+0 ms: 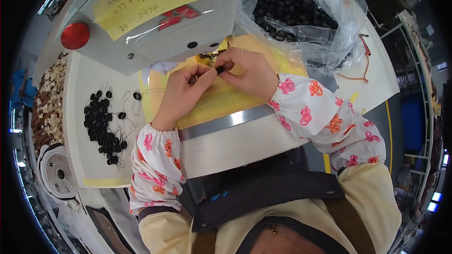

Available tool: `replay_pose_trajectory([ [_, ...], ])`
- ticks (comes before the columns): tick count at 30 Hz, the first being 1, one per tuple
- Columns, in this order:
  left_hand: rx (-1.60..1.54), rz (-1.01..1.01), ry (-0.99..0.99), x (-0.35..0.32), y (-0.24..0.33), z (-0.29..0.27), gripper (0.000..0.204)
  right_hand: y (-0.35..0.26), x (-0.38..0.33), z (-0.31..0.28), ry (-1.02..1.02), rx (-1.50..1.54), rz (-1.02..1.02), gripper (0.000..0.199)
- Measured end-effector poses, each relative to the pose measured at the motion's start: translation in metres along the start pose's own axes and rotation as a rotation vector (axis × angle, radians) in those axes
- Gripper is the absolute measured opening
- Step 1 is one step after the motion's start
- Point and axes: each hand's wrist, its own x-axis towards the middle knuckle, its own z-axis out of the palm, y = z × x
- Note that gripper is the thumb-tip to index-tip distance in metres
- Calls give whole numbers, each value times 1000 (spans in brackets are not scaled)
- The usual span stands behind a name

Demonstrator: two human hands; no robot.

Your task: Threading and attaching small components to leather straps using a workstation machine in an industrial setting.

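In front of the sewing machine head point(155, 28), my two hands meet over the yellow-taped work surface. A small black ring-like piece point(220, 69) sits between my fingertips. My left hand point(184, 89) pinches it from the left with thumb and forefinger, the other fingers curled in. From the right, my right hand point(249, 73) closes on the same piece. Its exact shape is mostly hidden by my fingers. Just behind my hands, small metal parts of the machine point(214, 55) show. Patterned white sleeve covers reach up to both wrists.
Left of my hands lies a pile of black pieces point(101, 127) with loose threads. A clear plastic bag point(348, 33) of black rings point(296, 11) stands at the back right. An orange cord point(365, 68) lies beside it. A white fan point(59, 174) stands at the far left.
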Motion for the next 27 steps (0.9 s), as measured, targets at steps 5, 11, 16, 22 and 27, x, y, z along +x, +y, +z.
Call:
replay_pose_trajectory([
  [5, 125, 22, -37, 0, -5, 2, 19, -1, -1, 12, -2, -296, -295, 21],
  [11, 121, 18, -50, 1, 2, -2, 18, -1, -1, 12, -20, -365, -359, 22],
  [16, 161, -8, 0, 7, -5, -5, 18, 2, 1, 8, -61, -389, -277, 21],
  [22, 252, -12, 115, 10, -2, 6, 18, 12, 7, 1, 0, -53, 101, 15],
  [27, 390, 135, 255, 16, -11, 13, 21, 19, 11, 3, 46, -103, 168, 15],
])
